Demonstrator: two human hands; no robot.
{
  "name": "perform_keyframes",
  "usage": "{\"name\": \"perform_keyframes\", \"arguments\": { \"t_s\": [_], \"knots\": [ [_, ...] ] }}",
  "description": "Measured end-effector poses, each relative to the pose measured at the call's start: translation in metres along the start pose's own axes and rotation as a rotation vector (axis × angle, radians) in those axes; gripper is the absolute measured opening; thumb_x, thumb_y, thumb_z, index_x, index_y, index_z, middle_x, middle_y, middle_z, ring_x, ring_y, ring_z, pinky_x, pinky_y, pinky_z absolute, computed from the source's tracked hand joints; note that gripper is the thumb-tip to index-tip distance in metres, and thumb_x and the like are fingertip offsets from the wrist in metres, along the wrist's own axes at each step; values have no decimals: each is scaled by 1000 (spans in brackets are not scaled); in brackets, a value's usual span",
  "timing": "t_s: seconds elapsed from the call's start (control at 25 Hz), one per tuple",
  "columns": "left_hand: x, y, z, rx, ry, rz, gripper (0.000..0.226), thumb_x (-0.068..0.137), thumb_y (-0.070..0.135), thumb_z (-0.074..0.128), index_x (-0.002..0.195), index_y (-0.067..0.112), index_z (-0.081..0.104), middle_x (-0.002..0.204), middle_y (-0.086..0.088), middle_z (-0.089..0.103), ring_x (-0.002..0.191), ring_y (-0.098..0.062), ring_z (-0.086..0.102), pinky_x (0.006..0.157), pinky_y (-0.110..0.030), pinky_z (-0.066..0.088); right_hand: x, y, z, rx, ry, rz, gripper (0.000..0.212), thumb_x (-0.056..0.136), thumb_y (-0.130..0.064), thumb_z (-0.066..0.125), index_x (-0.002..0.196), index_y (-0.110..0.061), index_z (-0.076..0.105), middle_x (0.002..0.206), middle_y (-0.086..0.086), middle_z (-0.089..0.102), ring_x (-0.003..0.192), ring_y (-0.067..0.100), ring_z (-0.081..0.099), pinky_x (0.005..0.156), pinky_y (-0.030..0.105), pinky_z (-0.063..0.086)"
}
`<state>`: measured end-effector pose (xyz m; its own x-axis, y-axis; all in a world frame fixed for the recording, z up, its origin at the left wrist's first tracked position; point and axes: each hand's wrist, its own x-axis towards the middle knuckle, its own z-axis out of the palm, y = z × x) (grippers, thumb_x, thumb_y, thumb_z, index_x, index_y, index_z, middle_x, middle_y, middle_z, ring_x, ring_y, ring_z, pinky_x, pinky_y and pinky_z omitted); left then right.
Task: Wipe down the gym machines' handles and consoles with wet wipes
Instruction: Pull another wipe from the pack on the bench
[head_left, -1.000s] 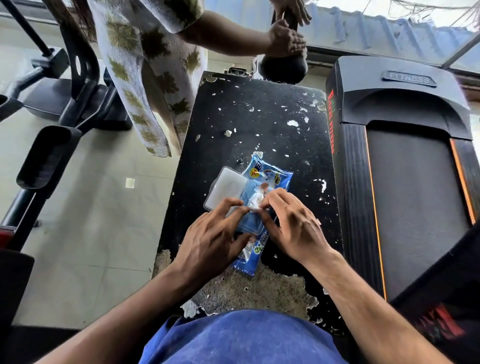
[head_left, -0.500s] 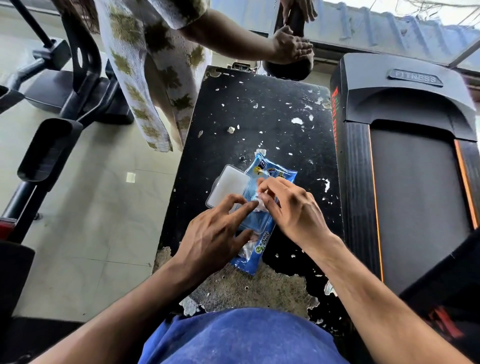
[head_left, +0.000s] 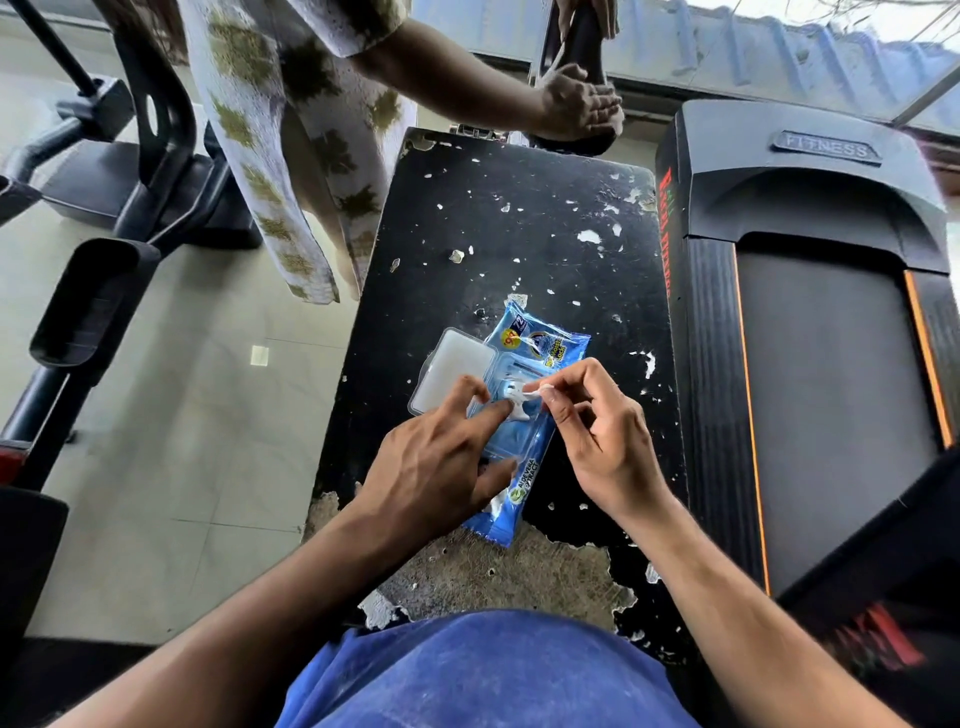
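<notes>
Since a moment ago, my right hand (head_left: 605, 431) has drawn back a little from the pack's mouth, and a twist of white wipe (head_left: 522, 399) now stands up out of the opening where before it barely showed. That hand pinches the tip of the wipe between thumb and forefinger, the other fingers curled loosely behind. My left hand (head_left: 441, 462) lies over the pack of wet wipes (head_left: 524, 467), its fingers pressing down beside the opening to hold the pack flat while I pull. The pack rests on the chipped black tabletop (head_left: 519, 223) in front of me, its clear lid (head_left: 452, 376) flipped open to the left.

As I judge it, I am only at the start. The lid is open and the first wipe is coming out, but most of it is inside the pack and nothing has been wiped by me yet. The treadmill (head_left: 815, 332) to my right shows its deck and hood, not its handles or console, so I cannot tell their state. The other machine (head_left: 140, 171) on the left waits as well. Across the tabletop another person's hand (head_left: 576, 106) grips a dark handle (head_left: 584, 36); whether a wipe is in it I cannot tell. What is left for me: free this wipe, then do handles and consoles.
</notes>
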<state>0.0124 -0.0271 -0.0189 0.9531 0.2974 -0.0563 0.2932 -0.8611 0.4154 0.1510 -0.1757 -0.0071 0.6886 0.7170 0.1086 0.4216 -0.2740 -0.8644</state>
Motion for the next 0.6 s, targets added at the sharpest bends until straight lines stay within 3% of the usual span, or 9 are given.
{"name": "perform_keyframes", "arguments": {
  "t_s": [0.12,0.24,0.32,0.44,0.6],
  "knots": [
    [0,1,0,29,8,20,64,92,65,60,147,36,43,132,6,45,64,-19,61,51,-28,40,4,-6,-1,-185,13,-82,7,101,-19,64,103,-14,66,101,-5,72,88,13,68,79,32,55],
    [1,1,-2,40,-14,31,64,94,65,57,149,35,46,134,4,44,68,-20,63,53,-28,38,11,-7,-3,-358,-137,-126,18,100,-25,65,115,-14,69,110,-5,68,95,11,65,85,30,54],
    [2,3,-5,38,-32,13,65,93,69,51,148,35,46,133,5,41,70,-23,64,55,-29,39,16,-6,-3,-393,-141,-139,16,99,-23,66,112,-14,72,105,-4,67,91,13,66,81,34,56],
    [6,8,-7,43,-82,-18,66,92,73,44,147,38,42,134,5,37,73,-22,63,58,-31,40,20,-11,-4,-266,-67,-125,6,96,-14,70,101,-16,74,101,-8,70,89,8,68,79,31,57],
    [10,16,-7,58,-83,-55,65,93,70,52,147,34,47,135,5,35,70,-16,50,59,-30,36,13,-17,-6,-31,-2,-78,8,96,-3,69,97,-10,72,97,-6,71,92,7,69,82,20,55]
  ]
}}
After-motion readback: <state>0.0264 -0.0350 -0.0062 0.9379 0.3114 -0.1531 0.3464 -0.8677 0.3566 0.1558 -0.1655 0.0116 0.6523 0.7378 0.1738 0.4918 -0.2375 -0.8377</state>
